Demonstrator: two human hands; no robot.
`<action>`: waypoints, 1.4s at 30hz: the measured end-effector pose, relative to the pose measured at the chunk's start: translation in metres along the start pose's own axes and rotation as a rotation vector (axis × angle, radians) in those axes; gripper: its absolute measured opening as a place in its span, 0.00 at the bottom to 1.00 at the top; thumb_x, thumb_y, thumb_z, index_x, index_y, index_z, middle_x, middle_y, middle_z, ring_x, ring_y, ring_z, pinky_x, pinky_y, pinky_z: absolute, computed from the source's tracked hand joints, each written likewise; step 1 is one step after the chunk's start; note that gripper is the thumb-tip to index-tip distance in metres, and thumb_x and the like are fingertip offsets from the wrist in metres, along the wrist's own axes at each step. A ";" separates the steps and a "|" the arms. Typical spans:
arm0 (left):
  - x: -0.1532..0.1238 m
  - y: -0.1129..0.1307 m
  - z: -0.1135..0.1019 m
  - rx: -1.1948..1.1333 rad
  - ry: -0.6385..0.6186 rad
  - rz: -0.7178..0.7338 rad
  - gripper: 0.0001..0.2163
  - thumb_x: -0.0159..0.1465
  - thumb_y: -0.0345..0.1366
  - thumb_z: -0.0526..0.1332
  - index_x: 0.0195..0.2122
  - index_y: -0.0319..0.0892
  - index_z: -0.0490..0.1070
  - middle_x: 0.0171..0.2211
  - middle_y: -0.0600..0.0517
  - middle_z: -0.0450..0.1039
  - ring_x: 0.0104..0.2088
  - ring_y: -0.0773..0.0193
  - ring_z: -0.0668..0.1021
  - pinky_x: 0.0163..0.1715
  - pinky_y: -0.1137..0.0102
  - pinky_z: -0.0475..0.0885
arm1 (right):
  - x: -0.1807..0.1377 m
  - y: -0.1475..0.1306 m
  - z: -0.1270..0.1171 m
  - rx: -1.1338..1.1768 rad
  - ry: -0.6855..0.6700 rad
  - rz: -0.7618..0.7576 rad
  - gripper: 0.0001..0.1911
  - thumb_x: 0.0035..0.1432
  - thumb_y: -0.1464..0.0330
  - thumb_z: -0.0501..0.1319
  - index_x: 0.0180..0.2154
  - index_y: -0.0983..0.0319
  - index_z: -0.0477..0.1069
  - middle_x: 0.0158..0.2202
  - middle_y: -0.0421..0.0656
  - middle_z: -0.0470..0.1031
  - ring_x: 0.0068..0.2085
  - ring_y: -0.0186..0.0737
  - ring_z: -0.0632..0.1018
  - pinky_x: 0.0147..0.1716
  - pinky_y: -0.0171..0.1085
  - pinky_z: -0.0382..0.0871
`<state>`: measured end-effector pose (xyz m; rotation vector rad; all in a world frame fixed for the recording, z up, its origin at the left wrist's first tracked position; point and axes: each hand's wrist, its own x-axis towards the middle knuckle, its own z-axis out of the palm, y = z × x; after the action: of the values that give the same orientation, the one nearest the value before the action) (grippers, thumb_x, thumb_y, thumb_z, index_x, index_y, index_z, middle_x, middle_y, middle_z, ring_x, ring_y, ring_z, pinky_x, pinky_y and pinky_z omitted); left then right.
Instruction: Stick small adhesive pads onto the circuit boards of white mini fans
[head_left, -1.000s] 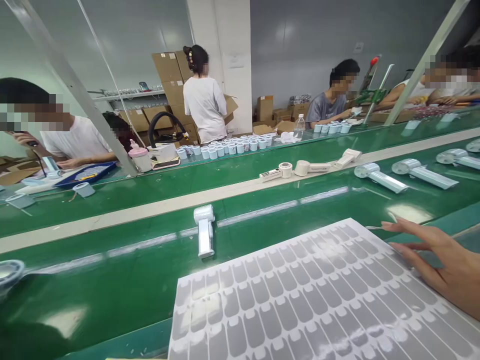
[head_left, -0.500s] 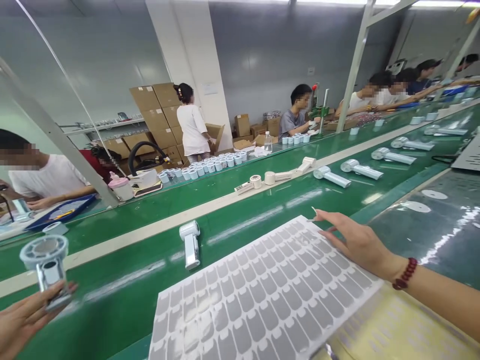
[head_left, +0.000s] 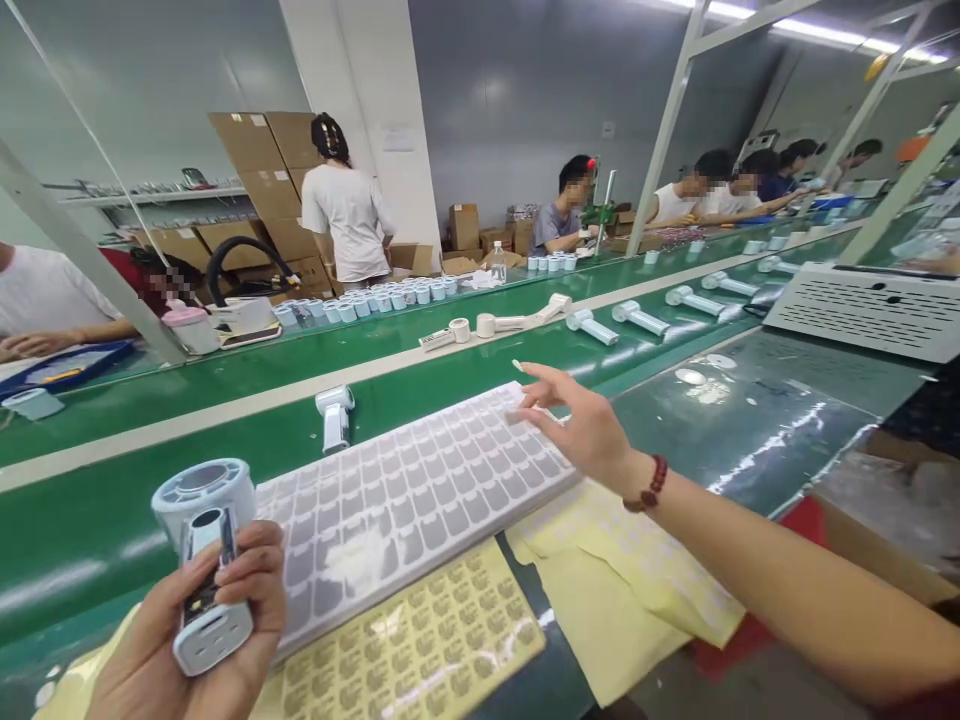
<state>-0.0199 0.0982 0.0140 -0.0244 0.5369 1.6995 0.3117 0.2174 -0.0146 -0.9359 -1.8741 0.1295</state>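
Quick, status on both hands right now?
Left hand: closed around a light-blue handheld fan housing.
Right hand: thumb and fingertips pinched, apparently on a small grey sticker, above the sticker sheet.

The pale-blue fan leaned, round head up, in the left hand; the white sheet lay flat, rowed with grey labels, partly hidden behind that hand.
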 end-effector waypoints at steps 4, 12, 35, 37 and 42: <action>-0.011 -0.025 0.000 -0.099 0.022 -0.083 0.21 0.61 0.18 0.56 0.56 0.36 0.62 0.35 0.49 0.71 0.28 0.70 0.78 0.29 0.82 0.77 | -0.022 -0.091 0.001 0.478 -0.165 0.075 0.28 0.67 0.62 0.65 0.64 0.60 0.60 0.39 0.41 0.81 0.50 0.37 0.82 0.45 0.34 0.81; -0.025 -0.058 0.014 0.319 0.115 -0.024 0.17 0.61 0.43 0.68 0.49 0.47 0.69 0.34 0.52 0.70 0.32 0.62 0.78 0.28 0.70 0.80 | -0.039 -0.159 0.044 1.067 -0.304 0.371 0.36 0.50 0.59 0.77 0.58 0.59 0.69 0.34 0.40 0.80 0.52 0.48 0.81 0.54 0.46 0.77; -0.038 -0.070 0.029 0.282 0.312 0.024 0.05 0.65 0.28 0.59 0.37 0.42 0.74 0.33 0.51 0.72 0.27 0.69 0.77 0.29 0.75 0.79 | -0.032 -0.166 0.052 0.996 -0.344 0.545 0.36 0.44 0.63 0.78 0.54 0.57 0.71 0.35 0.40 0.82 0.51 0.48 0.82 0.53 0.45 0.78; -0.038 -0.069 0.025 0.328 0.273 0.047 0.06 0.63 0.32 0.63 0.41 0.45 0.73 0.32 0.52 0.71 0.30 0.66 0.78 0.31 0.72 0.80 | -0.032 -0.165 0.053 1.003 -0.349 0.551 0.36 0.44 0.63 0.78 0.54 0.57 0.71 0.35 0.40 0.82 0.51 0.48 0.82 0.53 0.45 0.78; -0.037 -0.067 0.021 0.346 0.211 0.046 0.13 0.62 0.41 0.67 0.46 0.48 0.70 0.32 0.53 0.68 0.31 0.62 0.78 0.29 0.69 0.81 | -0.032 -0.164 0.053 0.967 -0.336 0.516 0.37 0.44 0.61 0.78 0.55 0.58 0.70 0.34 0.40 0.81 0.50 0.48 0.83 0.53 0.46 0.78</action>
<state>0.0569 0.0779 0.0213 0.0593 0.9908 1.6377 0.1855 0.0986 0.0124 -0.6834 -1.5046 1.4334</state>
